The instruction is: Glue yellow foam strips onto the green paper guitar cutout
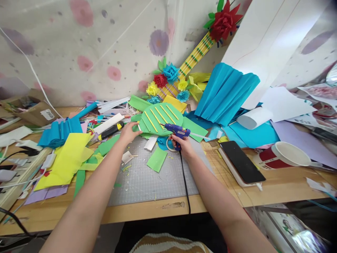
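Observation:
My right hand [183, 144] is wrapped around the handle of a blue hot glue gun [179, 131]. A white glue stick [199, 136] sticks out of its back, and its nozzle points left over a green oval piece [147, 121] with yellow strips [165, 114] laid across it in slanted rows. My left hand [129, 133] pinches the left edge of that oval with thumb and fingers. A small white bit [139, 128] shows by the fingertips; what it is I cannot tell. Below lies a green paper scrap [157, 159] on the grey cutting mat [163, 186].
A paper-flower guitar [196, 54] leans at the back. Blue crepe paper [223, 95] stands behind on the right. A phone [241, 161] and a paper cup [286, 154] are on the right; a utility knife [111, 130], yellow paper [61, 158] and a power strip [21, 175] are left.

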Tool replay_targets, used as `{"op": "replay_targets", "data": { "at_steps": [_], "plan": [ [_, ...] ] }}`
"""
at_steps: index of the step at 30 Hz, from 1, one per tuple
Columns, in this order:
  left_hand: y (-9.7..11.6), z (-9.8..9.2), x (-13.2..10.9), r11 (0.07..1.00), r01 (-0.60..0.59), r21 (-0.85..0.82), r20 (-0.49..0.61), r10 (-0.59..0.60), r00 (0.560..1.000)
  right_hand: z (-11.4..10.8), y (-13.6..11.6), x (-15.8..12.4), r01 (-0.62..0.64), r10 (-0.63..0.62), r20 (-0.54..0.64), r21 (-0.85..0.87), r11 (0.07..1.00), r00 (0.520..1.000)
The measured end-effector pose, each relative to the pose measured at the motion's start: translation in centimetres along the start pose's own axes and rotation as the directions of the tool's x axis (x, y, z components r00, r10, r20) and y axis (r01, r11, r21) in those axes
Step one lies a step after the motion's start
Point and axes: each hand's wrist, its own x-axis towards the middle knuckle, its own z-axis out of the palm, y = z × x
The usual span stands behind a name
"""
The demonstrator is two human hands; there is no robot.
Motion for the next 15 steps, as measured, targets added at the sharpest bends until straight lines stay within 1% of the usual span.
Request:
{"op": "replay_targets", "data": {
  "at_steps": [3,7,11,15],
  "plan": [
    [-0.35,0.3,-0.09,1.0,0.011,0.003,-0.021,-0.011,1.0,0.19,-0.21,-0.12,0.001,-0.001,0.007,-0.017,1.0,1.0],
    [-0.46,0.26,-0.26,1.0,0.004,0.031,-0.007,-0.004,1.0,0.49,-0.48,-0.34,-0.01,0.01,0.004,-0.051,0.999,1.0],
    [-0.57,0.19,-0.49,1.0,0.01,-0.021,-0.023,-0.01,1.0,0.52,-0.54,-0.42,-0.013,0.014,0.004,-0.077,0.997,1.0],
    [-0.54,0.31,-0.54,0.998,0.025,-0.054,-0.036,-0.027,0.999,0.31,-0.24,-0.28,-0.005,0.006,0.012,-0.068,0.998,1.0]
  ]
}}
